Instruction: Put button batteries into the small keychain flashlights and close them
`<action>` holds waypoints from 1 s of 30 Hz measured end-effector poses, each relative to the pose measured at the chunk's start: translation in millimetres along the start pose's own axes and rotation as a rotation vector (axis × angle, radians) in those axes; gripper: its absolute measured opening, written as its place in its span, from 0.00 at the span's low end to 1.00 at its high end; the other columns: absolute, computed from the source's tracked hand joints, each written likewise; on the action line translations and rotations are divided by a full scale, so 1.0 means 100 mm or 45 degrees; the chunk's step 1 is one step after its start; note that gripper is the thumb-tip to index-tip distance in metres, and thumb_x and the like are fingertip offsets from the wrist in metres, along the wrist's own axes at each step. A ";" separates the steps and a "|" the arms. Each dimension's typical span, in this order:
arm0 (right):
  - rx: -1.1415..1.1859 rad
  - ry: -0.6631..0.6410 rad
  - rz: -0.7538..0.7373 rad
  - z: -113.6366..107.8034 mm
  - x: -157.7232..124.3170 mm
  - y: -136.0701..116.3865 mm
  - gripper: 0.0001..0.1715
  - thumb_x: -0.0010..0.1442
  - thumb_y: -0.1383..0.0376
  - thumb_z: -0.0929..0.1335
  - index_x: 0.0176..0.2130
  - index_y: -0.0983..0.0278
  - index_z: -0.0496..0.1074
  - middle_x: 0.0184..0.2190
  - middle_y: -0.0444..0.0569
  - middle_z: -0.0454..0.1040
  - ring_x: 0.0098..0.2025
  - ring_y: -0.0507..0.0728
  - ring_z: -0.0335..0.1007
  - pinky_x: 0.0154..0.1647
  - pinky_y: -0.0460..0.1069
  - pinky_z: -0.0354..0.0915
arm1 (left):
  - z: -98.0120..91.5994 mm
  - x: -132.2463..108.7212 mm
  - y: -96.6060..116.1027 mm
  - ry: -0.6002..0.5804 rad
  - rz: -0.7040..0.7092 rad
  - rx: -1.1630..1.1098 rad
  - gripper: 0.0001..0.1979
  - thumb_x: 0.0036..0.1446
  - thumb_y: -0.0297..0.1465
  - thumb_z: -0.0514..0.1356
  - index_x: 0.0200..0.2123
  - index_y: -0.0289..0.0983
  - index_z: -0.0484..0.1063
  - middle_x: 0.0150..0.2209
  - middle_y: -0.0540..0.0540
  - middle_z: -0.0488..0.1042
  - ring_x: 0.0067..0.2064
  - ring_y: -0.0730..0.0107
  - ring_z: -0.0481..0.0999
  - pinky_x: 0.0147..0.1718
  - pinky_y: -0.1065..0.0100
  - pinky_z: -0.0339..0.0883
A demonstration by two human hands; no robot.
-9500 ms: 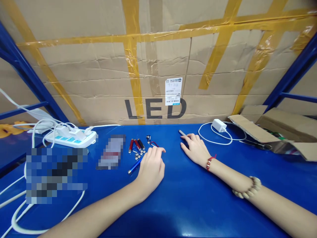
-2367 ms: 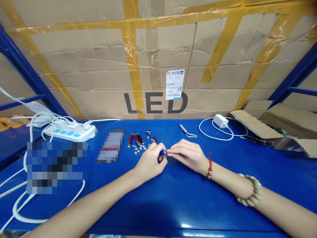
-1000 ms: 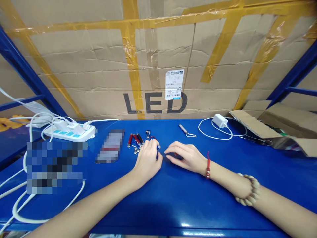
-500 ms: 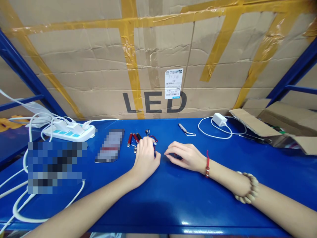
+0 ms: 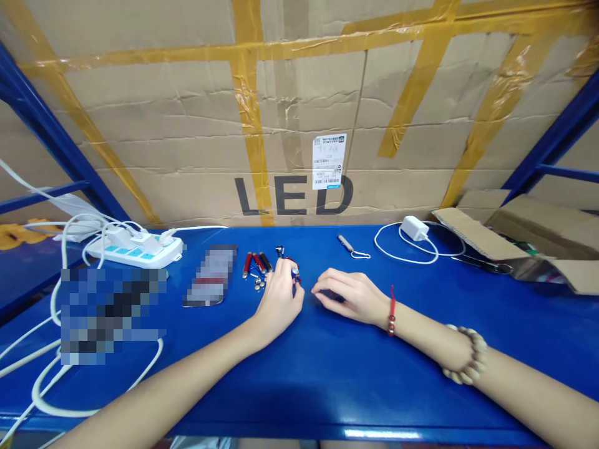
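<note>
My left hand (image 5: pixel 281 293) rests over a cluster of small items on the blue table. Its fingers are curled down, and what they grip is hidden. Beside them lie a red metal tube (image 5: pixel 248 265), a second red tube (image 5: pixel 258 260) and a black tube (image 5: pixel 266 260), like small pocket torches. Several small silver discs (image 5: pixel 259 284), perhaps button cells, sit just below the tubes. To the right, my right hand (image 5: pixel 349 296) is closed low over the table, thumb and fingers curled together. A bit of red shows inside it, too hidden to name.
A silver pen-shaped torch (image 5: pixel 345 242) with a strap lies behind my right hand. Further right are a white charger (image 5: pixel 414 228) with cable and an open carton (image 5: pixel 528 249). A phone (image 5: pixel 210 274), power strip (image 5: pixel 140 249) and loose cables are left. A large cardboard box (image 5: pixel 187 143) stands behind.
My left hand's fingers have shifted slightly to the right, showing more of the silver discs and red items. The right hand holds its place. The view has tilted a little.
</note>
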State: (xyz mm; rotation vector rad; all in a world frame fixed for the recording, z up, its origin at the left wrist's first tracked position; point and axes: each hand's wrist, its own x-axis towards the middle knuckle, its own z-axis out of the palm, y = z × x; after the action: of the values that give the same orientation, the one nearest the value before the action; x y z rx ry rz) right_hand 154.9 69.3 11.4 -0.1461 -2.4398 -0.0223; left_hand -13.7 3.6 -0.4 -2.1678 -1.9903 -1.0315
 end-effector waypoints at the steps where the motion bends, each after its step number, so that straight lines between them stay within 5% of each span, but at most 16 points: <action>1: 0.001 -0.003 0.002 0.00 0.00 0.00 0.07 0.61 0.66 0.61 0.37 0.64 0.68 0.32 0.46 0.72 0.30 0.47 0.68 0.26 0.41 0.60 | -0.01 0.00 0.01 0.016 0.017 0.019 0.09 0.50 0.20 0.48 0.34 0.38 0.55 0.34 0.47 0.62 0.37 0.66 0.65 0.37 0.65 0.60; 13: -0.008 -0.026 0.002 0.02 0.00 0.01 0.07 0.61 0.66 0.61 0.37 0.64 0.68 0.32 0.46 0.73 0.32 0.48 0.69 0.28 0.42 0.61 | -0.06 -0.07 0.12 -0.011 -0.026 0.412 0.09 0.52 0.25 0.50 0.39 0.35 0.58 0.40 0.41 0.64 0.43 0.57 0.63 0.40 0.58 0.59; 30: 0.003 -0.048 0.011 0.01 0.01 0.00 0.09 0.62 0.66 0.60 0.37 0.64 0.68 0.31 0.46 0.72 0.31 0.48 0.69 0.27 0.41 0.61 | -0.05 -0.06 0.10 -0.076 -0.002 0.151 0.08 0.51 0.27 0.51 0.37 0.36 0.57 0.37 0.43 0.62 0.41 0.59 0.62 0.41 0.58 0.60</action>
State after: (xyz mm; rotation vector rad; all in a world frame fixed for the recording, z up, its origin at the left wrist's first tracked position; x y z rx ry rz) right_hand 154.1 69.9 11.2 -0.1573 -2.4767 -0.0126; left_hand -6.7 -6.1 4.7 -2.1603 -2.0226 -0.8347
